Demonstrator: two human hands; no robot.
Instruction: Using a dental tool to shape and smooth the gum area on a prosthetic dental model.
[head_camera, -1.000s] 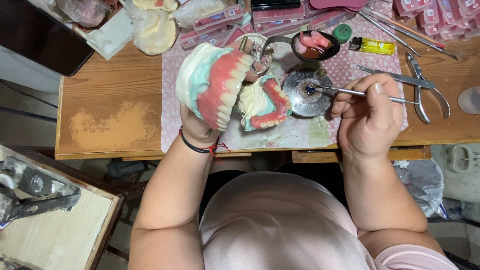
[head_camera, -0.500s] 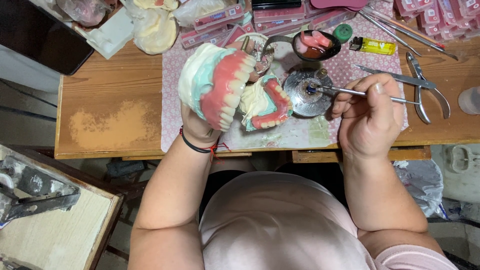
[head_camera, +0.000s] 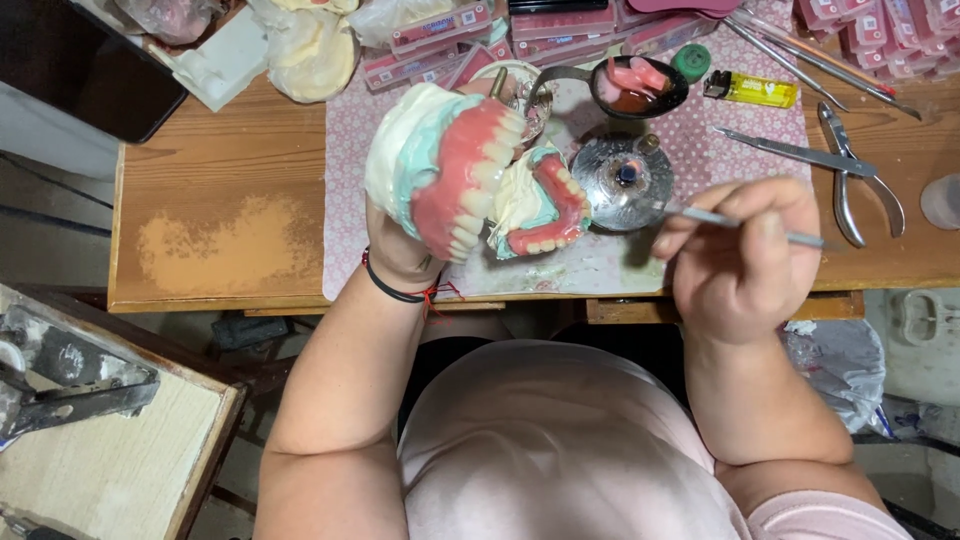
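My left hand (head_camera: 400, 250) holds up a denture model (head_camera: 440, 170): pink wax gums with a row of white teeth on a white and green plaster cast. A second denture model (head_camera: 540, 205) lies on the table just right of it. My right hand (head_camera: 745, 255) grips a thin metal wax tool (head_camera: 700, 215), whose tip points left toward a round metal burner (head_camera: 625, 175) on the patterned mat (head_camera: 345, 200).
Pliers (head_camera: 860, 190), long tweezers (head_camera: 790, 150), a yellow lighter (head_camera: 750, 90) and a dark bowl with pink wax (head_camera: 640, 85) lie on the wooden table (head_camera: 220, 220). Boxes of teeth and plaster casts (head_camera: 310, 50) line the far edge. A metal press (head_camera: 60, 385) stands lower left.
My right hand has pulled the wax tool back from the burner toward me. My left hand holds the denture model in about the same place.
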